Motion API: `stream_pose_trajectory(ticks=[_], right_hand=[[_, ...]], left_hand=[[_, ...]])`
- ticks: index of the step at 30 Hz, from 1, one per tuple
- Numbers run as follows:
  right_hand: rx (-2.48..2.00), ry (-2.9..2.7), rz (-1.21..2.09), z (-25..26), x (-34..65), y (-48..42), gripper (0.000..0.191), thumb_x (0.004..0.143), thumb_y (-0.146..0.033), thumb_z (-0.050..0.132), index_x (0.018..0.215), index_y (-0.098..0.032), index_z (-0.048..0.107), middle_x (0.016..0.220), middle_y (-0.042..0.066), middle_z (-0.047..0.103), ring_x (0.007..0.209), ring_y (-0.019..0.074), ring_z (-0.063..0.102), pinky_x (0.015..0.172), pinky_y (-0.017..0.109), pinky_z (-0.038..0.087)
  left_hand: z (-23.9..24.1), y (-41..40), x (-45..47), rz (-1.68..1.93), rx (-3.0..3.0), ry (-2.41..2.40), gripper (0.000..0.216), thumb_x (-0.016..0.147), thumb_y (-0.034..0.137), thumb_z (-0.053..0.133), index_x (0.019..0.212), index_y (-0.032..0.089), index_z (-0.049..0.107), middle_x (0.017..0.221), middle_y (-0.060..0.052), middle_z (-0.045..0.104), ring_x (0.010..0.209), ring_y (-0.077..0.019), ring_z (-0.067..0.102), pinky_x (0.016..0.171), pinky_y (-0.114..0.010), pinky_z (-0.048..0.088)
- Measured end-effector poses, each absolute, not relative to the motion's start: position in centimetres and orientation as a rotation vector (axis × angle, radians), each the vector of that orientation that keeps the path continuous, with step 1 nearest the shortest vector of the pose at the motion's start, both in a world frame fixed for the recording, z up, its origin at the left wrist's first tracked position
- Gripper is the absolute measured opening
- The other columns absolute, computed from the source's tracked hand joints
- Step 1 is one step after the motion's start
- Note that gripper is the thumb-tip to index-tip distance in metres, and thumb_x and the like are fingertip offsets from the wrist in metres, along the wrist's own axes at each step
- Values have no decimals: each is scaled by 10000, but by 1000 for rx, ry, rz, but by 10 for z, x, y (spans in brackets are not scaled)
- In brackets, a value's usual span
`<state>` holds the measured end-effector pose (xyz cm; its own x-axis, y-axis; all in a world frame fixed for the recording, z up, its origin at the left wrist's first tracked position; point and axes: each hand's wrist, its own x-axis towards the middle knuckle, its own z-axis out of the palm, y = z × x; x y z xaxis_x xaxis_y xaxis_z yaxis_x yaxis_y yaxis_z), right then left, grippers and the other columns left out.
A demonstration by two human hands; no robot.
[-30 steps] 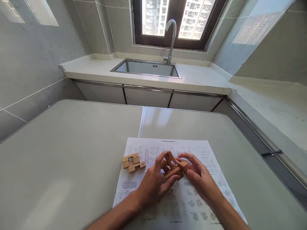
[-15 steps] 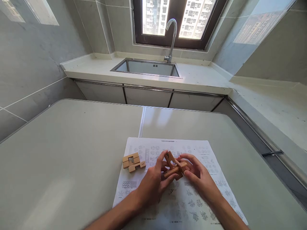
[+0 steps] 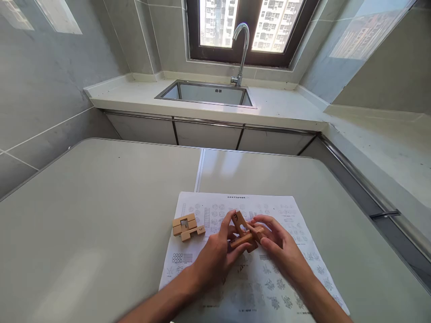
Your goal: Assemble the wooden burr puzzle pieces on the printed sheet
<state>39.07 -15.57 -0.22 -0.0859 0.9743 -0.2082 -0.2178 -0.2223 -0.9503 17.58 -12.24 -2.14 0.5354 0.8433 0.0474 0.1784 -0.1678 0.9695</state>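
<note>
Left hand (image 3: 215, 255): gripping crossed wooden puzzle pieces (image 3: 245, 231) from their left.
Right hand (image 3: 281, 249): pinching same pieces' right end.
Spare interlocked blocks (image 3: 186, 225): lying beyond-left, nearer left hand.

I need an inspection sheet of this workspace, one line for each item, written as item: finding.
Surface: grey table with a printed sheet on it.
Job's things: crossed wooden puzzle pieces held over the sheet; spare wooden pieces lying at the sheet's left edge.
Clutter: nothing seen.
Grippers: left hand and right hand both grip the crossed pieces.
Cables: nothing seen.
Surroundings: sink, tap, window, tiled walls.
</note>
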Motion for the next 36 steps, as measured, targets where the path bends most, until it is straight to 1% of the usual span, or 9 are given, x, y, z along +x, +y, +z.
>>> stream_pose_trajectory(ticks=[6, 13, 16, 19, 22, 25, 28, 31, 36], right_hand=[[-1165, -977, 1474, -5, 390, -156, 525, 835, -546, 876, 1252, -326, 647, 1375, 105, 726, 1276, 336, 705, 1067, 436, 577], [-1175, -963, 1467, -5, 388, -157, 529, 844, -548, 862, 1250, -304, 629, 1352, 119, 737, 1252, 341, 716, 1089, 466, 563], [-1170, -960, 1454, -4, 387, -157, 536, 824, -546, 878, 1234, -306, 628, 1338, 120, 740, 1233, 349, 722, 1079, 485, 569], [-1166, -947, 1473, -3, 386, -157, 530, 831, -552, 872, 1234, -306, 631, 1319, 121, 744, 1241, 353, 716, 1068, 488, 574], [-1143, -945, 1488, -3, 386, -156, 537, 830, -557, 872, 1238, -297, 638, 1299, 126, 749, 1243, 363, 712, 1063, 500, 578], [-1132, -955, 1489, -2, 386, -156, 531, 834, -562, 869, 1239, -302, 646, 1297, 124, 749, 1236, 364, 716, 1051, 504, 585], [-1137, -973, 1497, -3, 387, -155, 528, 840, -573, 860, 1245, -303, 653, 1305, 125, 747, 1243, 370, 712, 1052, 510, 584], [-1145, -984, 1492, -4, 388, -155, 516, 849, -573, 851, 1247, -310, 653, 1319, 117, 746, 1268, 361, 700, 1069, 498, 577], [-1168, -991, 1475, 0, 387, -156, 545, 824, -592, 864, 1233, -301, 652, 1306, 125, 753, 1287, 369, 690, 1065, 499, 586]], left_hand=[[-20, -122, 176, 742, 1650, 876, 767, 1034, 335, 656, 1658, 328, 212, 1224, -99, 768, 1083, -264, 768, 960, -452, 611], [-20, -123, 177, 769, 1678, 891, 758, 1038, 374, 650, 1656, 299, 218, 1201, -108, 758, 1064, -259, 769, 928, -430, 629], [-20, -123, 176, 777, 1690, 883, 761, 1037, 350, 650, 1656, 289, 213, 1213, -112, 757, 1079, -257, 768, 937, -426, 633], [-18, -123, 176, 759, 1716, 852, 713, 1037, 326, 647, 1636, 278, 264, 1269, -125, 749, 1113, -263, 763, 984, -446, 620], [-16, -124, 176, 744, 1738, 827, 830, 968, 306, 752, 1642, 289, 268, 1334, -131, 732, 1161, -282, 754, 1028, -462, 605], [-15, -124, 176, 762, 1765, 833, 1036, 862, 298, 873, 1665, 312, 219, 1393, -140, 701, 1212, -302, 731, 1039, -460, 602], [-16, -124, 176, 761, 1801, 822, 1159, 794, 297, 935, 1675, 320, 182, 1436, -150, 673, 1225, -314, 723, 1049, -466, 598], [-16, -124, 176, 771, 1819, 830, 1126, 811, 252, 913, 1667, 335, 186, 1430, -129, 681, 1191, -293, 737, 1025, -446, 609], [-13, -126, 177, 800, 1832, 881, 1020, 816, 224, 878, 1630, 289, 267, 1308, -110, 736, 1119, -284, 756, 981, -429, 622]])
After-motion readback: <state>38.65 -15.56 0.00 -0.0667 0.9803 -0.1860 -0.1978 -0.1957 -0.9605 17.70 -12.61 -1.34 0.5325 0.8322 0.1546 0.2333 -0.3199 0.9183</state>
